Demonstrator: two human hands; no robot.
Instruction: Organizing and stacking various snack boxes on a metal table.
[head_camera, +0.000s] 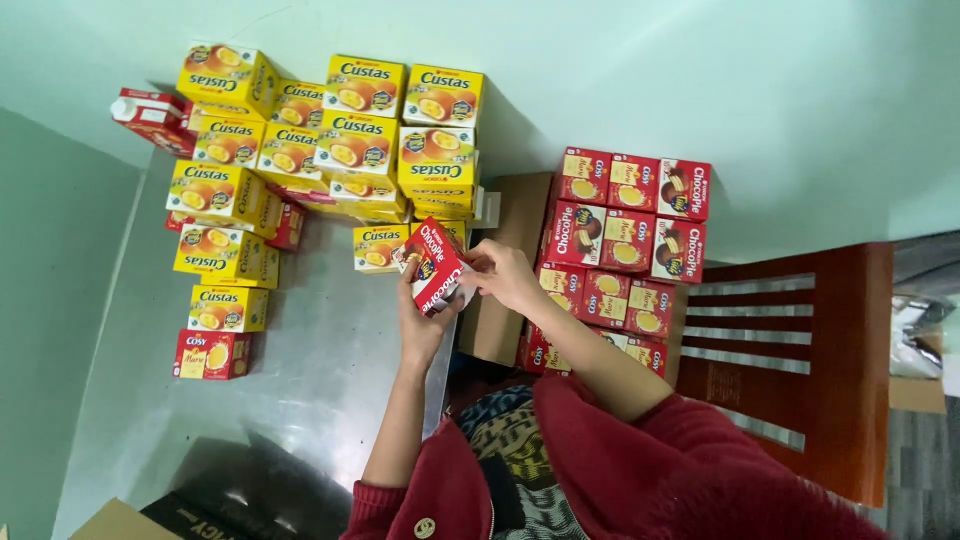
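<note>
A red snack box (435, 265) with a picture of a chocolate cake is held up over the grey table (300, 380). My left hand (420, 318) grips it from below. My right hand (505, 275) holds its right end, fingers at the flap. Behind it rises a stack of yellow cake boxes (340, 140), and to the right a stack of red boxes (620, 250) stands on a brown carton (510, 250). Both arms wear red sleeves pushed up.
A red wooden chair (800, 360) stands at the right. Single yellow and red boxes (215, 330) line the table's left side. A red-and-white carton (150, 115) lies at the back left. Cardboard (120, 522) shows at the bottom left. Green walls surround the table.
</note>
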